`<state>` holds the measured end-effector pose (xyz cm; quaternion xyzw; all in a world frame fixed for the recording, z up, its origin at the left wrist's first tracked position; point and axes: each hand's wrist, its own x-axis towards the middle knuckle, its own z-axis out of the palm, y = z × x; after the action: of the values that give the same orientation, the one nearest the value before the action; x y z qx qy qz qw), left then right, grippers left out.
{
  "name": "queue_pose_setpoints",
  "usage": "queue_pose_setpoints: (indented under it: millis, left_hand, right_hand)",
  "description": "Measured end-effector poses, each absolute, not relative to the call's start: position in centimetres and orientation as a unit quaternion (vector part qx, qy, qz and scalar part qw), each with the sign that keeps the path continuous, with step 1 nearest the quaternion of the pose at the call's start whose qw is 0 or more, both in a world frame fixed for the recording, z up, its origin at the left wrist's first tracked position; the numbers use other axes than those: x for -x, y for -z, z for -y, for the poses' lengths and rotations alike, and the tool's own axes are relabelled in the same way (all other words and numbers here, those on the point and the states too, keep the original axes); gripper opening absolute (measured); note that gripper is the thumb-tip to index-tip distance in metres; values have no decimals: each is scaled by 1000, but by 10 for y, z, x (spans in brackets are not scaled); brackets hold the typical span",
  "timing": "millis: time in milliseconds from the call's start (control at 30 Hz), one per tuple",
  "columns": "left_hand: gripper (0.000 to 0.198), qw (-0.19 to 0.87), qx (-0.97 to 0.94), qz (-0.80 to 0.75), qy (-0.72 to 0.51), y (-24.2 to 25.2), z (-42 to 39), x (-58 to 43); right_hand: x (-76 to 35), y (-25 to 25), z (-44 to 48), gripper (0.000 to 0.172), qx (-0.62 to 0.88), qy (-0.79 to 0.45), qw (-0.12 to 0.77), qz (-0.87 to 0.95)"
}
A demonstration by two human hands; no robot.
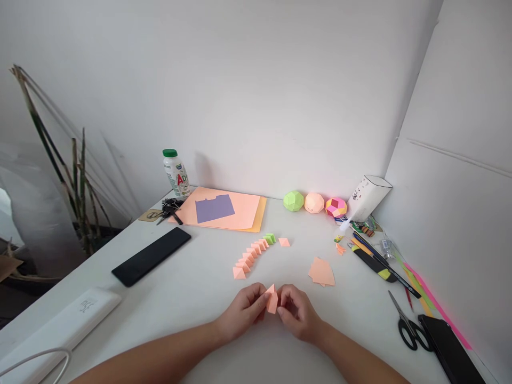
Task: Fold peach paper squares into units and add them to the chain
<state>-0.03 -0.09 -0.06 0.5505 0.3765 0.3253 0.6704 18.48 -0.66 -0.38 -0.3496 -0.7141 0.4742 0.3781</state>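
Observation:
Near the front middle of the table, a small folded peach paper piece [272,300] stands between my hands. My left hand [245,310] pinches its left side between thumb and fingers. On the other side, the curled fingers of my right hand [299,312] meet its right edge; their tips are partly hidden behind it. Beyond them runs a curved row of folded peach pieces [248,257], ending in green folded pieces [270,238]. One peach piece [284,242] lies apart to the right of the row. Flat peach paper cutouts [321,271] overlap beyond my right hand.
Peach sheets [244,208] carry a purple scrap [215,208] at the back. Three faceted paper balls [314,202] line the wall. Scissors [408,325], a cutter [374,264] and a phone [452,346] lie right. A black slab [152,256] and white power strip [64,336] lie left.

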Motion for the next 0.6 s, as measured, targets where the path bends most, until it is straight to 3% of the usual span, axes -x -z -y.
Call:
queue_pose_setpoints:
  millis: [300, 600]
  left_hand:
    - [42, 659, -569, -377, -316, -4, 2, 0]
    - [39, 663, -565, -378, -313, -6, 2, 0]
  right_hand:
    - [-182, 3, 6, 11, 327, -332, 387, 795]
    - [-181, 5, 4, 15, 343, -298, 407, 792]
